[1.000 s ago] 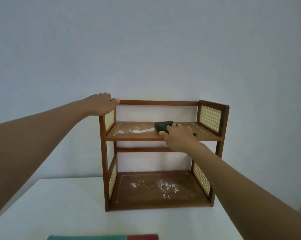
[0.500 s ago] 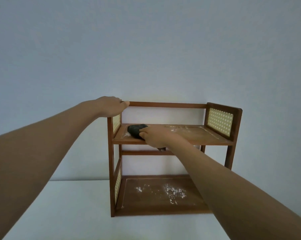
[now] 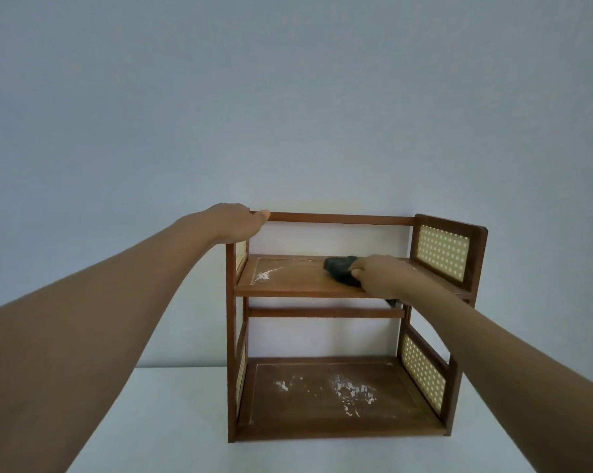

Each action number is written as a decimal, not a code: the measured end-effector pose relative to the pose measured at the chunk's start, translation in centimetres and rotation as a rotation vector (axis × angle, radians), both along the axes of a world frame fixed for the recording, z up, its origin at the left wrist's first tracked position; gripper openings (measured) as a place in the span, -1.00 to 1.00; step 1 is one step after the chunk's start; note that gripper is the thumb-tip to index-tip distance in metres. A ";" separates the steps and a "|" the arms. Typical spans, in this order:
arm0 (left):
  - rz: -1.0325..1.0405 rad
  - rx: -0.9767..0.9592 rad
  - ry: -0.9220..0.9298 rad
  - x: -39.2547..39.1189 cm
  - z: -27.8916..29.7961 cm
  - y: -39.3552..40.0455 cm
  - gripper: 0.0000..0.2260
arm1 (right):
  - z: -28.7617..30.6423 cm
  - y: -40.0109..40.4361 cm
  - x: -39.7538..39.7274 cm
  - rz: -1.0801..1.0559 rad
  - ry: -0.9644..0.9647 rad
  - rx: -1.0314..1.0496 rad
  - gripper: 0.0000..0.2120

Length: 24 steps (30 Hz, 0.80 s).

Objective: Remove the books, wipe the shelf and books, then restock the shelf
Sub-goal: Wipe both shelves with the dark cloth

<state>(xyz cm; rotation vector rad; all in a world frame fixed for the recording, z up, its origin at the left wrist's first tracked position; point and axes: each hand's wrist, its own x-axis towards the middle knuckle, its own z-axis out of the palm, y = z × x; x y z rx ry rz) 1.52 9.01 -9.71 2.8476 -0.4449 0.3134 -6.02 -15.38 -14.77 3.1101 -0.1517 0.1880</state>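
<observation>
- Wooden shelf (image 3: 325, 220) stands on the white bench (image 3: 172, 421), against the wall, with no books on it.
- Left hand (image 3: 235, 224) curls over the shelf's top left corner, thumb along the top rail.
- Right hand (image 3: 380, 274) holds a dark cloth (image 3: 339, 272) down on the upper board, right of its middle, fingers curled over it.
- White dust (image 3: 264, 275) lies near the upper board's left edge.
- More white patches (image 3: 351, 392) are scattered over the middle of the lower board.
- Cane panels (image 3: 441, 251) fill the shelf's right side, upper and lower.
</observation>
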 end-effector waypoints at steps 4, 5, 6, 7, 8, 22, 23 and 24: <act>0.006 -0.023 -0.021 -0.3 -0.1 -0.2 -0.35 | -0.3 8.1 -1.6 0.276 -0.036 -0.014 -0.76; 0.005 -0.030 -0.020 -0.5 -0.1 -0.3 -0.35 | -0.5 9.7 -1.2 0.309 -0.042 -0.023 -0.73; 0.002 -0.034 -0.017 -0.5 -0.1 -0.4 -0.35 | -0.6 10.9 -0.6 0.337 -0.038 -0.016 -0.70; -0.001 -0.037 -0.011 -0.6 -0.2 -0.4 -0.34 | -0.7 11.8 0.1 0.348 -0.028 0.005 -0.70; -0.002 -0.036 -0.008 -0.5 -0.2 -0.4 -0.34 | -0.6 12.3 1.0 0.342 -0.017 0.030 -0.71; -0.008 0.017 -0.025 0.2 0.1 -0.3 -0.37 | 0.5 5.7 6.3 -0.086 0.012 0.187 -0.85; -0.009 0.014 -0.022 0.2 0.1 -0.3 -0.36 | 0.5 4.5 6.4 -0.118 0.006 0.151 -0.75; -0.010 0.014 -0.022 0.2 0.2 -0.3 -0.36 | 0.5 3.2 6.1 -0.148 0.010 0.094 -0.65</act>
